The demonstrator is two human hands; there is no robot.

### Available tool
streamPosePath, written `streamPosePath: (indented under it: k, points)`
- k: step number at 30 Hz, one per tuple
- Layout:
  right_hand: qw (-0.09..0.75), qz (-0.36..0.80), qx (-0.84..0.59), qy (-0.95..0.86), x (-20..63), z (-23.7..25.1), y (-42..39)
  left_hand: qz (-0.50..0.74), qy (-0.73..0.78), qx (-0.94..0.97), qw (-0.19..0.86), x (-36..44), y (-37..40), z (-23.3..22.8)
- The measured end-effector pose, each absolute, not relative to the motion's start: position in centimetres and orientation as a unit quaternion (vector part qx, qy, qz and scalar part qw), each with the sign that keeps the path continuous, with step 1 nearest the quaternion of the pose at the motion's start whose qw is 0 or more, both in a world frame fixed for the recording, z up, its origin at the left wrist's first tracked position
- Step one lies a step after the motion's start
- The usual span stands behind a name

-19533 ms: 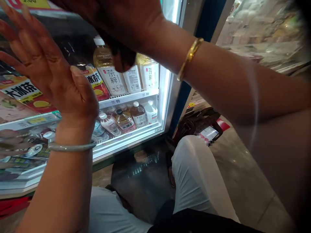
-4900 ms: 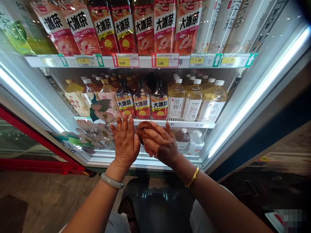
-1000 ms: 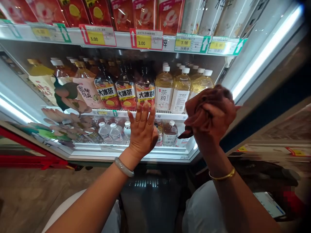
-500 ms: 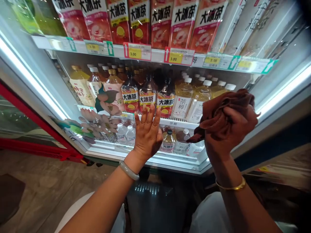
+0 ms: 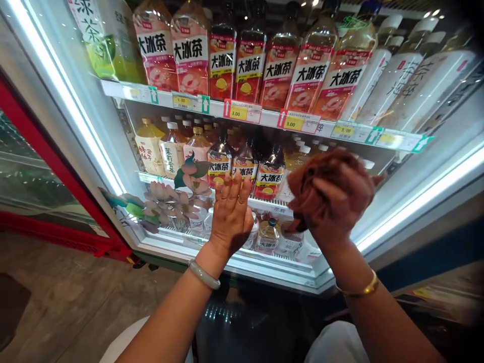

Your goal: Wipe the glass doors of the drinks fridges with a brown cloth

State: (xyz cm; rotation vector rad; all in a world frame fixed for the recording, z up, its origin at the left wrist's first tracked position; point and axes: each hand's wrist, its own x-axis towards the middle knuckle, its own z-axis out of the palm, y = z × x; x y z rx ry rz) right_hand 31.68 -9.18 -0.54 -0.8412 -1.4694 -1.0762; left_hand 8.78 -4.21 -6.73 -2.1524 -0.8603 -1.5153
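Observation:
My left hand (image 5: pixel 231 217) is stretched flat with fingers pointing up, palm against or close to the glass door of a lit drinks cooler; nothing is in it. A grey bangle (image 5: pixel 204 275) circles that wrist. Bunched in my right hand (image 5: pixel 342 201) is a brown cloth (image 5: pixel 302 189), held up near the glass on the right, with a loose end hanging down. Behind the hands stand rows of bottled tea, among them a dark iced tea bottle (image 5: pixel 270 174) just right of my left fingertips. Flower decals (image 5: pixel 166 199) mark the glass at lower left.
An upper shelf edge (image 5: pixel 212 106) carries price tags below several large tea bottles. Bright light strips (image 5: pixel 75 101) run along both sides of the cooler. To the left is a red-framed cooler (image 5: pixel 64 186). Grey floor (image 5: pixel 75 292) lies below.
My right hand has moved left with the brown cloth. My left hand keeps nearly the same pose. The view has tilted up, so more of the top-shelf bottles shows.

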Motion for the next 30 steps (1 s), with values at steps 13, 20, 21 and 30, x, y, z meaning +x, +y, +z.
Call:
streamPosePath:
  k: [13,20,21,30]
  points:
    - [0.399,-0.477,-0.332,-0.709,29.4,-1.0,-10.1,-0.567,-0.324,-0.737,0.174,6.7,-4.0,-4.4]
    - [0.460,-0.458,-0.333,-0.684,22.5,2.3,-6.1,-0.599,-0.330,-0.711,0.163,5.9,-3.3,-3.2]
    - [0.430,-0.461,-0.310,-0.711,22.1,1.6,-6.0,-0.603,-0.332,-0.707,0.163,5.6,-3.2,-3.0]
    - [0.455,-0.447,-0.363,-0.679,25.1,3.2,-7.6,-0.574,-0.343,-0.723,0.176,4.4,-2.7,-3.7]
